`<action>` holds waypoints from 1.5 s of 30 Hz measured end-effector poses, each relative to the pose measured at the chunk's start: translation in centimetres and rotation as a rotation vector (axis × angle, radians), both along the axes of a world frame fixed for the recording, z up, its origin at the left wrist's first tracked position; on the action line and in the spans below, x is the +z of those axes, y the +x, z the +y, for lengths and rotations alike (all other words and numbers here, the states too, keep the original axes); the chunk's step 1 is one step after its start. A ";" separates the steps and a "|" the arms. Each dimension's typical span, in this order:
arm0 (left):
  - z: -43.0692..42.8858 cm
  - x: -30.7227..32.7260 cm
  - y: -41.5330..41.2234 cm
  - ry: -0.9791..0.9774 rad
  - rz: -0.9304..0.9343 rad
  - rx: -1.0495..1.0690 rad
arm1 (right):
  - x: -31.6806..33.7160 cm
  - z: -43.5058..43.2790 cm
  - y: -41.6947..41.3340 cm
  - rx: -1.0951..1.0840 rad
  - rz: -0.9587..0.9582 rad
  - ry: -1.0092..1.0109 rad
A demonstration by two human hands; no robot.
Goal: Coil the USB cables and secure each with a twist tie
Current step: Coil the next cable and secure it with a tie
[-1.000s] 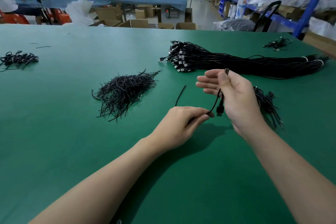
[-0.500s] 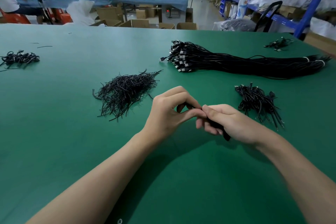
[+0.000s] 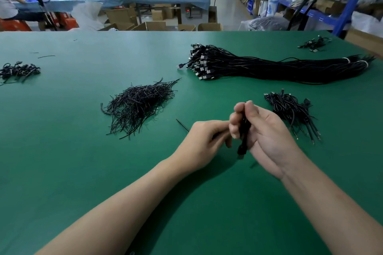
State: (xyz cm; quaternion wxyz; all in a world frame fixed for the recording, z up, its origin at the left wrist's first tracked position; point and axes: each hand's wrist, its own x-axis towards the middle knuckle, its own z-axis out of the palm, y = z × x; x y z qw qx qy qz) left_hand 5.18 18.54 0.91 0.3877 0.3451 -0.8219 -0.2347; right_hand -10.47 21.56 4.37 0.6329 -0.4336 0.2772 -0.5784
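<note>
My right hand (image 3: pixel 263 136) grips a folded black USB cable (image 3: pixel 243 136) upright, its plug hanging below the fingers. Just to its left, my left hand (image 3: pixel 204 143) pinches a black twist tie (image 3: pixel 182 124) whose free end sticks out to the upper left over the mat. The two hands touch at the fingertips. A loose heap of twist ties (image 3: pixel 138 103) lies to the left. A long bundle of uncoiled USB cables (image 3: pixel 269 66) stretches across the far right. A small pile of tied cables (image 3: pixel 292 109) sits right of my right hand.
The work surface is a green mat (image 3: pixel 83 172). Another small pile of cables (image 3: pixel 18 70) lies at the far left, and a few more cables (image 3: pixel 315 43) at the far right corner. Beyond the table edge are cardboard boxes, blue shelving and a seated person.
My right hand turned from palm-down to upright with the cable held vertical. My left hand dropped lower and now holds the tie against the cable.
</note>
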 end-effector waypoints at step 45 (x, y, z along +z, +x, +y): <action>-0.5 2.2 2.3 -0.348 -0.202 0.000 | -1.1 0.3 -2.6 0.360 0.557 0.036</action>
